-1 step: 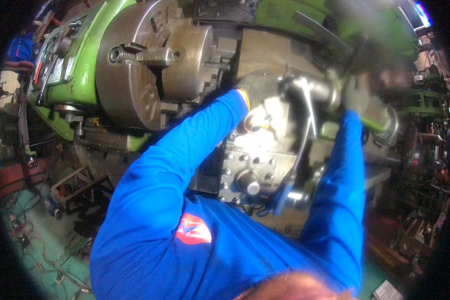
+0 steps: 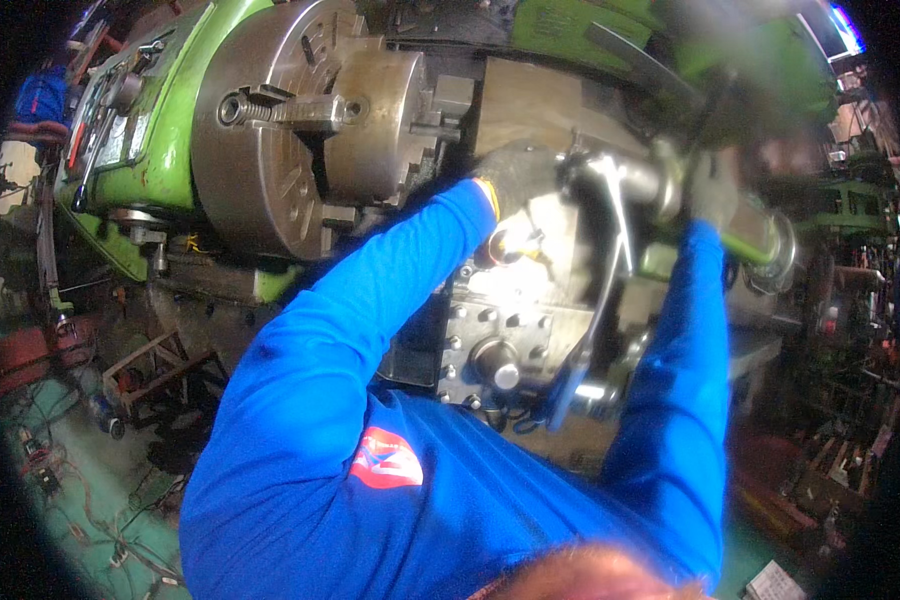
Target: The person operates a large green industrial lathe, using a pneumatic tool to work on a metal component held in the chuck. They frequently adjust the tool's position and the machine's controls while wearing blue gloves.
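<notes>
My left hand (image 2: 522, 180), in a dark grey glove, is closed at the left end of a shiny metal spindle (image 2: 642, 182) on the lathe's tailstock. What lies inside its fingers is hidden by the glove. To the right, my gloved right hand (image 2: 715, 190) rests by the green tailstock (image 2: 745, 240); its fingers are blurred. A long bright lever (image 2: 611, 270) slopes down between my arms. Left of my hands stands the large steel chuck (image 2: 270, 150), with stepped jaws (image 2: 430, 165) around a thick round steel piece (image 2: 375, 125).
A bolted tool post (image 2: 495, 365) with a round knob sits below my left hand. The green headstock (image 2: 155, 150) carries levers at the left. A brown frame (image 2: 160, 375) and cables (image 2: 110, 530) lie on the green floor; cluttered racks (image 2: 850, 420) line the right.
</notes>
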A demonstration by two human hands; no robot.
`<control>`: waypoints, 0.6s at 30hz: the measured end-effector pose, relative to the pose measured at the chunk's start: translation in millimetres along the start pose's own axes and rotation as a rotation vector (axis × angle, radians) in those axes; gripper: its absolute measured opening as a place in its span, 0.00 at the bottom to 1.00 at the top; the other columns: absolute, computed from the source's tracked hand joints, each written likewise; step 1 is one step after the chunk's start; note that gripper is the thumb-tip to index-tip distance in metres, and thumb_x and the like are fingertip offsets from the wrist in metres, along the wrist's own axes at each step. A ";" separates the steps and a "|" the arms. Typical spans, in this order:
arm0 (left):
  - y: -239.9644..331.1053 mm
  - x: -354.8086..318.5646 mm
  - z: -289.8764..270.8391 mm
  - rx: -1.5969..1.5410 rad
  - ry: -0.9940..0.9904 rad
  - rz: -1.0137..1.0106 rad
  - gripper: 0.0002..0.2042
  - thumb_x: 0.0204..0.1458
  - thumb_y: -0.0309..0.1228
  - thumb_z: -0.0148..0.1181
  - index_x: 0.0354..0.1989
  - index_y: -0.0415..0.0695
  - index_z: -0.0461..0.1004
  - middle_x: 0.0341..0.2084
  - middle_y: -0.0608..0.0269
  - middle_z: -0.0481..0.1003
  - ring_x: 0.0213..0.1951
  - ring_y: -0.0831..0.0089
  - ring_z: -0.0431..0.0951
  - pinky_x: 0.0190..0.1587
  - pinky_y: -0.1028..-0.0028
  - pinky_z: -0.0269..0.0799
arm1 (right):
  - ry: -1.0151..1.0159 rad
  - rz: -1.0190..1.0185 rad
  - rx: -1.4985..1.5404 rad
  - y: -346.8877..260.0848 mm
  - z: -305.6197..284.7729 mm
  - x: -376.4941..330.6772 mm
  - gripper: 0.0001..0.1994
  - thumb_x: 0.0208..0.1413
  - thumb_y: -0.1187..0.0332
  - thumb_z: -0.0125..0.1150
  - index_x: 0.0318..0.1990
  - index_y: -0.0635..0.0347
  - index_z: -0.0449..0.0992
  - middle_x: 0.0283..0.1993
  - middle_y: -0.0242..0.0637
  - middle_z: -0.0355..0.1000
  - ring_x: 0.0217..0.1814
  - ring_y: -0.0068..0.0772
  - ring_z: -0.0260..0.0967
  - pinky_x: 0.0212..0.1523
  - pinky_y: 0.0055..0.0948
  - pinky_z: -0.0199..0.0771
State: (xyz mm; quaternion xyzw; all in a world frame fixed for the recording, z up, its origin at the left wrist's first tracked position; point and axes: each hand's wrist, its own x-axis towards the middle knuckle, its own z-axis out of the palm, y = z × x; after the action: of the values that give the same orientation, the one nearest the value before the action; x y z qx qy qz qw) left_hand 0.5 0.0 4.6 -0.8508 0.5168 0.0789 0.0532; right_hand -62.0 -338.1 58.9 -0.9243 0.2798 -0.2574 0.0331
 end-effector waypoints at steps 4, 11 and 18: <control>4.9 -10.4 0.9 -0.044 0.053 0.003 0.21 0.61 0.41 0.56 0.64 0.65 0.74 0.71 0.76 0.66 0.75 0.73 0.57 0.79 0.65 0.44 | -0.023 0.011 -0.028 4.3 2.7 -1.8 0.23 0.66 0.48 0.50 0.53 0.53 0.81 0.50 0.55 0.79 0.54 0.61 0.76 0.55 0.51 0.74; -2.8 -6.8 8.2 -0.595 0.270 -0.079 0.20 0.56 0.40 0.60 0.58 0.56 0.78 0.59 0.60 0.77 0.63 0.59 0.73 0.68 0.62 0.65 | 0.014 -0.037 0.021 11.0 4.4 0.0 0.23 0.65 0.48 0.51 0.52 0.53 0.82 0.50 0.54 0.79 0.53 0.61 0.76 0.54 0.51 0.75; -13.8 -34.2 2.6 -1.191 0.695 -0.386 0.18 0.60 0.35 0.58 0.56 0.40 0.75 0.51 0.47 0.77 0.54 0.55 0.77 0.58 0.63 0.72 | 0.000 -0.018 0.029 -0.5 3.6 0.3 0.22 0.65 0.48 0.52 0.52 0.53 0.82 0.51 0.52 0.79 0.55 0.59 0.76 0.56 0.49 0.75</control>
State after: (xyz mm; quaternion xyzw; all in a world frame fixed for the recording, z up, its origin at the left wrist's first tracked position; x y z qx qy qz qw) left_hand -3.0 36.6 8.6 -0.7875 0.2132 0.0612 -0.5751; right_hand -59.8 -338.1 56.0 -0.9262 0.2676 -0.2619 0.0441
